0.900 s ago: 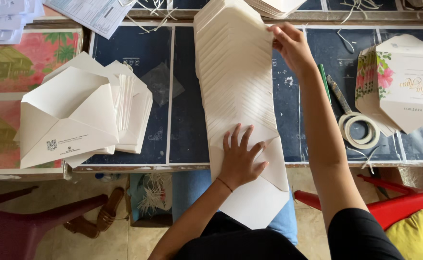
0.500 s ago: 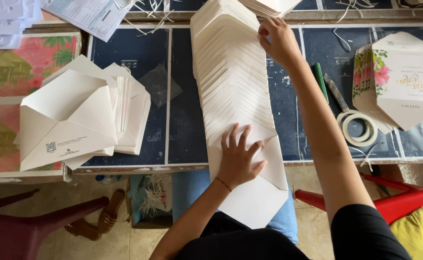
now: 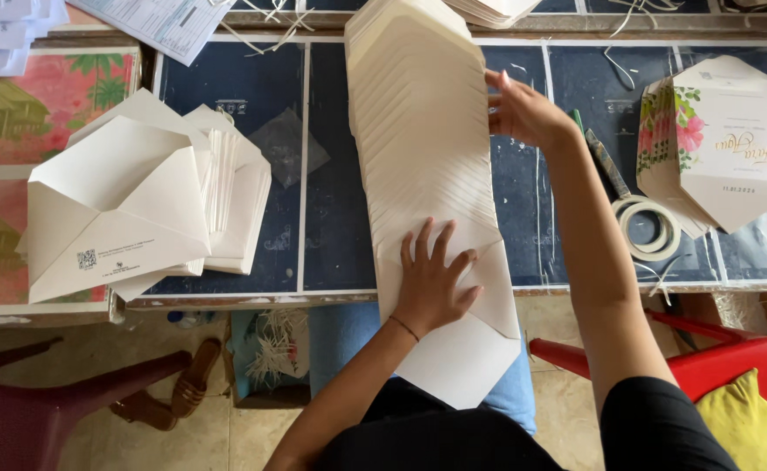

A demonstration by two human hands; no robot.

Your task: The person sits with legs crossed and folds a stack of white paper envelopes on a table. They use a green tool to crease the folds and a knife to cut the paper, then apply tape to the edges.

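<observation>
My left hand point(image 3: 433, 283) lies flat, fingers spread, pressing down on the near end of a long fanned row of cream envelopes point(image 3: 422, 148) that runs away from me across the dark blue table point(image 3: 322, 235). The nearest envelope hangs over the table's front edge toward my lap. My right hand point(image 3: 523, 113) is open too, its fingers held together against the right edge of the row, farther up (it grips nothing, it only touches the side of the stack).

To my left sits a pile of folded envelopes point(image 3: 139, 205) with their flaps open, the top one facing me. To my right, just beside my forearm, lies a roll of tape point(image 3: 649, 227), and past it a stack of floral cards point(image 3: 723, 139) with pink blossoms along one edge. A red plastic chair point(image 3: 715, 362) stands below the table on my right.
</observation>
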